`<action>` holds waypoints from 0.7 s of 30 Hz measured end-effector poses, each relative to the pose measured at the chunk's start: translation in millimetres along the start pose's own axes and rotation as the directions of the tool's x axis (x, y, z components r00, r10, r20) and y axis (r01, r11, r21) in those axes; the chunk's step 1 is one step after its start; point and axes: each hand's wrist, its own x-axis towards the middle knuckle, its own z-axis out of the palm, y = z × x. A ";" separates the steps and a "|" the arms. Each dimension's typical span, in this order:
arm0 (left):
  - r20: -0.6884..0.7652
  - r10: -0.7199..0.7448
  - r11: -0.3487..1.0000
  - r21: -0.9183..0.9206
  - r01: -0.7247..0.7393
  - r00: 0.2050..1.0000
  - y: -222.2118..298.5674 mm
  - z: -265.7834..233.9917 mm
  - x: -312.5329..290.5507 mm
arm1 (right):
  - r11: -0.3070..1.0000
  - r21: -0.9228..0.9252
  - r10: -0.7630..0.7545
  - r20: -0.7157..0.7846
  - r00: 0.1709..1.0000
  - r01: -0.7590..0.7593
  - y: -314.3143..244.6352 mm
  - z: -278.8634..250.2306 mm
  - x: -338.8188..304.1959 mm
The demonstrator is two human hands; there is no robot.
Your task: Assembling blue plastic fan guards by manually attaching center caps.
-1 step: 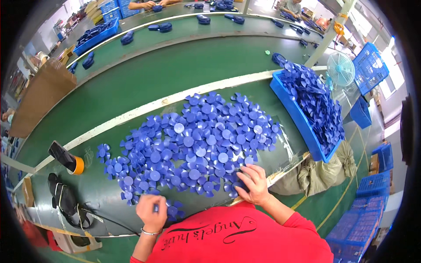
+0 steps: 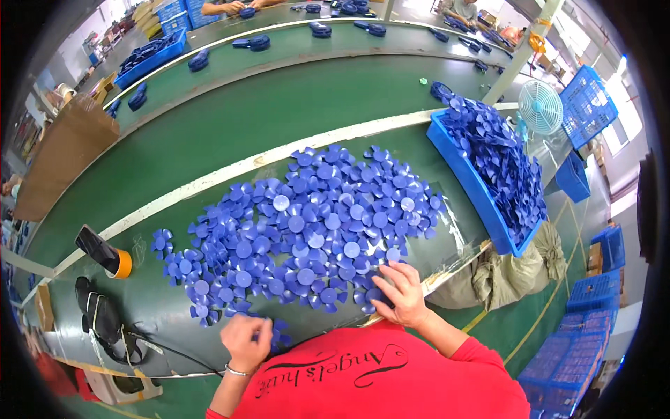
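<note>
at the lower middle of the frame, a blue fan piece (image 2: 271,334) is pinched in the left hand (image 2: 246,342), while the right hand (image 2: 403,295) is spread flat on the pile of blue fan pieces (image 2: 314,230); pieces are best lifted singly from the pile's near edge.

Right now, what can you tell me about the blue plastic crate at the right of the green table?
The rectangular blue plastic crate looks like rigid moulded plastic with solid walls and an open top. It sits at the right end of the green table surface, running lengthwise away from the person. It is heaped above its rim with small blue fan-shaped plastic pieces like those spread on the table beside it. Neither hand touches it; the right hand rests on the spread pieces nearer the person.
</note>
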 end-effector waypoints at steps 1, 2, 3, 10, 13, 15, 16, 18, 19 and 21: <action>0.053 0.013 1.000 -0.029 -0.012 0.998 1.3 2.4 -9.7 | 1.000 0.016 0.003 0.107 0.994 -0.005 -2.7 -4.1 -5.0; 0.105 0.026 0.998 -0.056 -0.020 0.994 0.4 6.8 -20.8 | 1.000 -0.022 0.015 0.151 0.988 -0.012 -3.4 -6.6 -6.5; 0.134 0.032 0.998 -0.062 -0.024 0.990 0.3 11.3 -30.7 | 0.999 -0.038 0.018 0.203 0.979 -0.010 -5.1 -4.2 -7.0; 0.240 0.018 0.997 -0.075 0.001 0.971 16.6 31.3 -28.2 | 0.991 -0.096 0.108 0.225 0.968 -0.089 -4.2 13.8 8.3; 0.207 0.018 0.998 -0.057 -0.006 0.978 17.1 41.2 -9.0 | 0.994 -0.080 0.085 0.168 0.982 -0.072 -0.6 17.4 27.6; 0.200 0.005 0.998 -0.069 0.009 0.980 18.8 45.8 -5.0 | 0.996 0.020 0.083 0.083 0.993 -0.085 4.6 10.7 26.5; 0.159 0.031 0.997 -0.081 -0.019 0.987 20.1 48.1 -3.6 | 0.994 0.075 0.083 0.041 0.996 -0.086 8.7 7.5 25.4; 0.085 0.075 0.993 -0.093 -0.067 0.994 22.1 51.2 -2.0 | 0.993 0.084 0.098 -0.190 0.977 -0.083 32.2 5.5 19.7; 0.128 0.038 0.994 -0.105 -0.025 0.991 21.4 49.4 -8.1 | 0.984 0.032 0.178 -0.223 0.958 -0.176 40.9 -1.7 17.8; 0.212 -0.030 0.990 -0.126 0.058 0.977 17.7 48.3 -22.1 | 0.883 0.032 0.465 -0.193 0.864 -0.468 64.0 -14.2 7.1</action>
